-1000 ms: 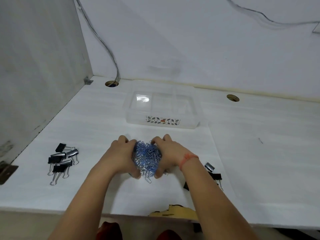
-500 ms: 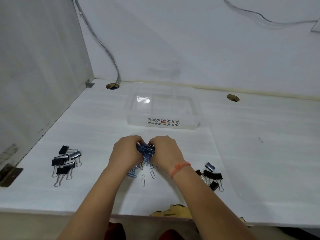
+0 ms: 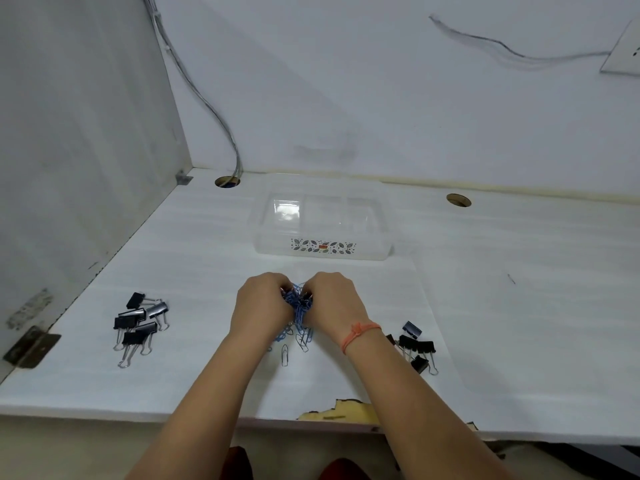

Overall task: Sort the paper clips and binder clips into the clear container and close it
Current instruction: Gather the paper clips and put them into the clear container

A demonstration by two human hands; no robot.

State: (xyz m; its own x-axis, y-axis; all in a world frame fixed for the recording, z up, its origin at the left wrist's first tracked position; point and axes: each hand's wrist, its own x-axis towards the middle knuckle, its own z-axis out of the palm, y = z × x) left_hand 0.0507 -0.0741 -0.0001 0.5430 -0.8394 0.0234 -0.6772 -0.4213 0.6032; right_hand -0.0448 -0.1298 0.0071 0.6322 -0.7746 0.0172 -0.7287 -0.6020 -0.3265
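Both your left hand (image 3: pixel 263 304) and right hand (image 3: pixel 334 303) squeeze tangled blue wire paper clips (image 3: pixel 297 304) at frame centre; loose ones may fall when lifted.

**Desk layout, relative to hands**

Left hand (image 3: pixel 260 303) and right hand (image 3: pixel 331 299) side by side on the desk (image 3: pixel 519 306), paper clips (image 3: pixel 297 306) bunched between them, a few loose just nearer the person. Container (image 3: pixel 320 226) beyond the hands. Binder clips (image 3: pixel 138 323) well left; another group of binder clips (image 3: pixel 415 348) just right of the right wrist.
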